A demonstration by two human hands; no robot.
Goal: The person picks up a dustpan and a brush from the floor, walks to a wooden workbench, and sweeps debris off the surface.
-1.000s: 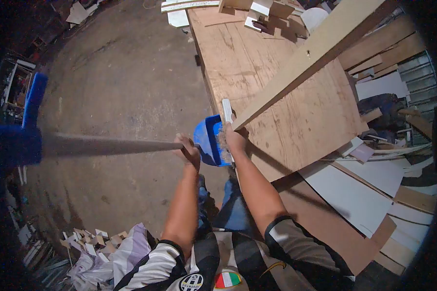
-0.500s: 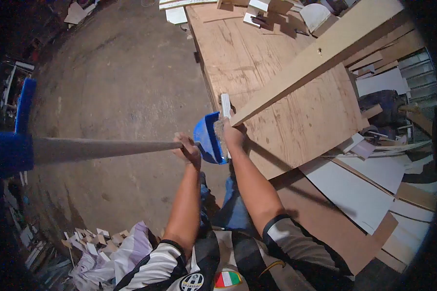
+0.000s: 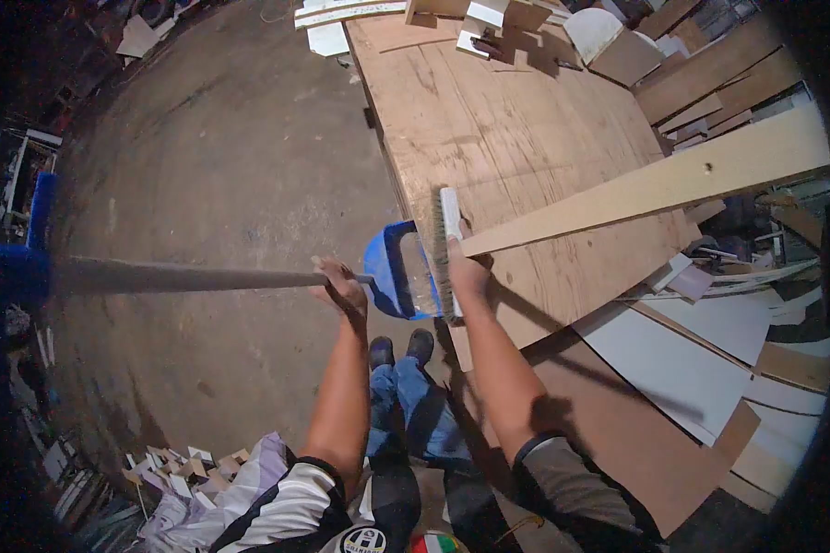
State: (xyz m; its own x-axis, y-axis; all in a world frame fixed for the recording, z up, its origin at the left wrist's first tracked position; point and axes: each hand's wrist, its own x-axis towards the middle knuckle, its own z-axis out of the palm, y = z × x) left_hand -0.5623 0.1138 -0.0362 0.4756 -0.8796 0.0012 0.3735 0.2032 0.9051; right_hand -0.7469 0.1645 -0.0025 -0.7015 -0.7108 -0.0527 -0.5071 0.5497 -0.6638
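My left hand (image 3: 341, 287) is closed around the long grey handle of a blue dustpan (image 3: 385, 288), low on its shaft. The blue end grip (image 3: 17, 284) of that handle reaches to the left, close to the camera. The pan sits against the left edge of the plywood tabletop (image 3: 526, 184), with some dust inside. In my right hand (image 3: 468, 275) is a broom (image 3: 449, 217), gripped near its white head. Its bristles face the pan, just beside the pan's lip. The broom's wide wooden handle (image 3: 655, 184) slants up to the right over the tabletop.
Offcuts and wood blocks (image 3: 484, 28) lie at the table's far end. White and brown boards (image 3: 664, 355) lean at the right. A bag of wood scraps (image 3: 207, 479) stands on the concrete floor (image 3: 212, 184) at lower left.
The broom head has moved right, away from the dustpan's inside, and its handle has swung lower to the right. My left hand and the dustpan have shifted slightly left and down.
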